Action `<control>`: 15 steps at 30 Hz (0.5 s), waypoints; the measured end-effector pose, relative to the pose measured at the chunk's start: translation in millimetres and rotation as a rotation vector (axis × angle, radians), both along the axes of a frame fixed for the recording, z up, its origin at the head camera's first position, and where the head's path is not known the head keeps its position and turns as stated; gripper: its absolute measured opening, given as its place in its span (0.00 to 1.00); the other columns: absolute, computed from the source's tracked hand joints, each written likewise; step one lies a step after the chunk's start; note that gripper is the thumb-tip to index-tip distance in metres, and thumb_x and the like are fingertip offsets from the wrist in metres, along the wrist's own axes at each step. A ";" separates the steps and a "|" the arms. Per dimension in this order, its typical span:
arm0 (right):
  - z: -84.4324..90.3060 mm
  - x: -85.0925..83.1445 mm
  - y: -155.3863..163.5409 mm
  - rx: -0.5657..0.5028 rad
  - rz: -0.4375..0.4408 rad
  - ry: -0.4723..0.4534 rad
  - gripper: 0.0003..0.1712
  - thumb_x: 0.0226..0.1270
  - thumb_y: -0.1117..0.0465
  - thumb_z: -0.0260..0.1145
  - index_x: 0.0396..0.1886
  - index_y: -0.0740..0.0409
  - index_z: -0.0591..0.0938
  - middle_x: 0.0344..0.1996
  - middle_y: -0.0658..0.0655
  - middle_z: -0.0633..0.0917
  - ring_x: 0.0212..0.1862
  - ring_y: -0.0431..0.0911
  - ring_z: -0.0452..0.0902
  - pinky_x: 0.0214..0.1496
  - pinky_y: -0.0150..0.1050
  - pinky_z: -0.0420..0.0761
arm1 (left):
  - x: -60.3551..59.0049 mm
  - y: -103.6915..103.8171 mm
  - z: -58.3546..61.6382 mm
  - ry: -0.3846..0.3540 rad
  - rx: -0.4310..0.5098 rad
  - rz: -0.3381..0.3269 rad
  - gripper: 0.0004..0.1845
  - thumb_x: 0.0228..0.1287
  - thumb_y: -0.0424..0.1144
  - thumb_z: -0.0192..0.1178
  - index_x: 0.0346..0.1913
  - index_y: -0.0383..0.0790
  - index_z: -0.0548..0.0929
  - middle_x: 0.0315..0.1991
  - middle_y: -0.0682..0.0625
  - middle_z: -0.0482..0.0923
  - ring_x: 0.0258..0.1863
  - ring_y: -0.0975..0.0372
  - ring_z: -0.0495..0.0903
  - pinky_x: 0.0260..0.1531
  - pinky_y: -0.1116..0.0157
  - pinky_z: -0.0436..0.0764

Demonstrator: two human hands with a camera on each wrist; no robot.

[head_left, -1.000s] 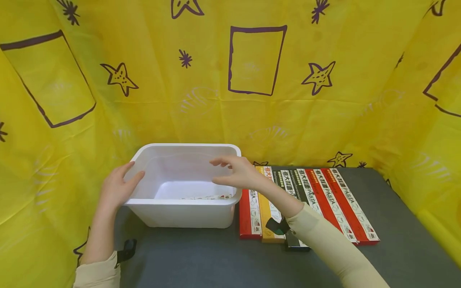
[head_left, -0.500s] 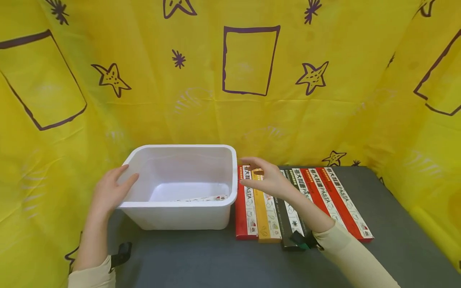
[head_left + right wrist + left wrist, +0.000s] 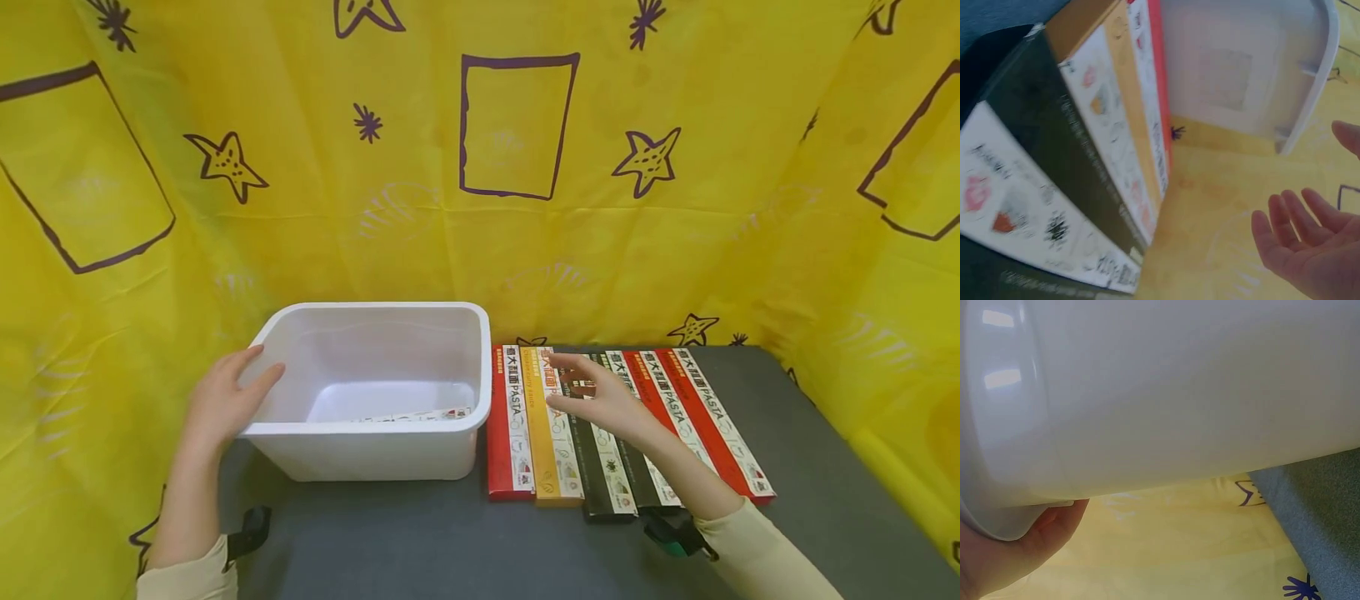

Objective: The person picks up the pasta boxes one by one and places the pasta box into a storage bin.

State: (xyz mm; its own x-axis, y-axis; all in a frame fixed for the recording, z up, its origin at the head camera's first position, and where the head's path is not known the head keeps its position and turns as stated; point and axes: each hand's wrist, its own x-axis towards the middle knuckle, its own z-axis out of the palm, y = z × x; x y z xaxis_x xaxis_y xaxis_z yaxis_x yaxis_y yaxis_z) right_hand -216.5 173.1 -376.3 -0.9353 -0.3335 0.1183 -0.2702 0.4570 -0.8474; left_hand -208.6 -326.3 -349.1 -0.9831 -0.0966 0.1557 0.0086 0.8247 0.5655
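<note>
Pasta boxes [image 3: 600, 433] under spread right grip [image 3: 600, 398]; wrist-only: left grip [image 3: 1004, 550] flat against tub [image 3: 1179, 394].

Grey table [image 3: 420, 542] (bin [image 3: 375, 454], apparently six boxes [image 3: 622, 425])

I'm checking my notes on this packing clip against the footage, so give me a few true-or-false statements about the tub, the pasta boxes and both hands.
1. The left hand rests on the white tub's left rim. True.
2. The right hand grips a red box. False: it hovers open above the black pasta box, holding nothing.
3. The pasta boxes lie side by side to the right of the tub. True.
4. The tub holds nothing. False: a flat box lies on its bottom.
5. The yellow box lies between a red box and a black one. True.
</note>
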 end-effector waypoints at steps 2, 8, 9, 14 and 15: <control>-4.3 2.1 6.4 0.006 -0.013 -0.012 0.38 0.61 0.51 0.72 0.69 0.50 0.70 0.65 0.57 0.73 0.61 0.57 0.72 0.58 0.56 0.76 | 0.2 0.0 0.4 0.002 -0.003 -0.002 0.38 0.73 0.57 0.47 0.70 0.26 0.61 0.66 0.22 0.57 0.63 0.29 0.56 0.58 0.31 0.56; -18.7 9.0 26.0 0.026 -0.065 -0.022 0.38 0.61 0.51 0.72 0.69 0.52 0.70 0.66 0.59 0.73 0.62 0.60 0.71 0.61 0.60 0.71 | 0.4 -1.9 0.3 -0.004 -0.010 -0.009 0.38 0.74 0.57 0.46 0.70 0.25 0.60 0.66 0.22 0.56 0.63 0.28 0.55 0.58 0.31 0.56; -21.4 10.4 29.7 0.036 -0.077 -0.027 0.38 0.61 0.51 0.72 0.69 0.52 0.70 0.66 0.59 0.72 0.63 0.60 0.70 0.61 0.59 0.72 | 0.4 -1.8 0.3 -0.004 -0.012 -0.009 0.38 0.74 0.57 0.46 0.70 0.25 0.60 0.66 0.22 0.56 0.62 0.28 0.55 0.58 0.30 0.56; -33.2 17.1 48.6 0.048 -0.127 -0.072 0.39 0.61 0.49 0.72 0.70 0.53 0.68 0.65 0.60 0.72 0.62 0.61 0.70 0.54 0.54 0.78 | 0.3 -0.4 0.4 0.011 -0.020 -0.017 0.38 0.74 0.56 0.47 0.70 0.25 0.62 0.66 0.22 0.57 0.63 0.29 0.56 0.58 0.31 0.56; -35.0 18.3 52.0 0.048 -0.133 -0.078 0.39 0.62 0.49 0.71 0.70 0.53 0.68 0.65 0.60 0.72 0.62 0.61 0.70 0.53 0.53 0.79 | 0.4 -0.1 0.7 0.012 -0.019 -0.017 0.38 0.74 0.56 0.47 0.70 0.25 0.62 0.66 0.22 0.58 0.63 0.29 0.56 0.58 0.31 0.56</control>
State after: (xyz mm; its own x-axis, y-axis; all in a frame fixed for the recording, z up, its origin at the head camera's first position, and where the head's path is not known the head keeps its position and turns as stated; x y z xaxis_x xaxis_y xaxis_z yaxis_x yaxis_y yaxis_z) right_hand -198.2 225.1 -411.3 -0.9772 -0.2099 0.0303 -0.1388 0.5249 -0.8398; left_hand -208.3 -326.4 -348.4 -0.9826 -0.0764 0.1695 0.0298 0.8350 0.5494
